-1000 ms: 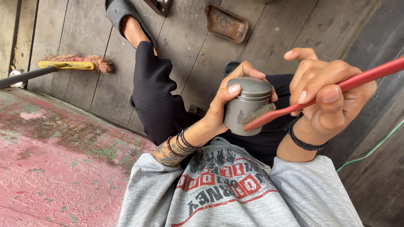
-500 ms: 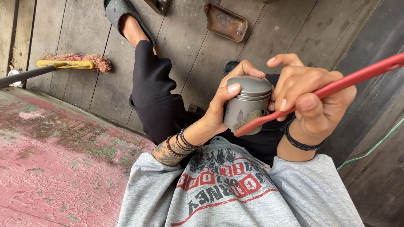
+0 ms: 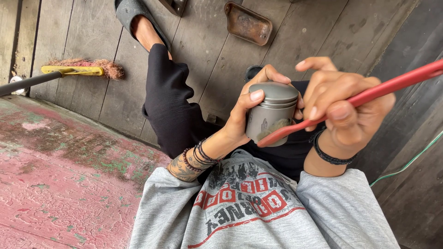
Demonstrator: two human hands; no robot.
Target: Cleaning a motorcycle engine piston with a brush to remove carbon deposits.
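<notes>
While both hands work over the lap, the scene reads so:
Left hand [image 3: 251, 108]: fingers wrapped round a grey metal piston [image 3: 272, 113], thumb pressed on its side near the flat top.
Piston: upright, centre of view, held above the black trousers [image 3: 173, 106].
Right hand [image 3: 344, 108]: fingers closed on a red-handled brush [image 3: 364, 97], whose bristle end touches the piston's lower side.
Far left: a yellow-backed broom [image 3: 76, 70] lies on the plank floor [image 3: 87, 37].
Far centre: a rusty metal tray [image 3: 248, 23].
Near left: a worn pink slab [image 3: 60, 184].

One metal piston [image 3: 272, 113], one red toothbrush [image 3: 369, 96], one broom [image 3: 78, 70], one rusty tray [image 3: 248, 23]
</notes>
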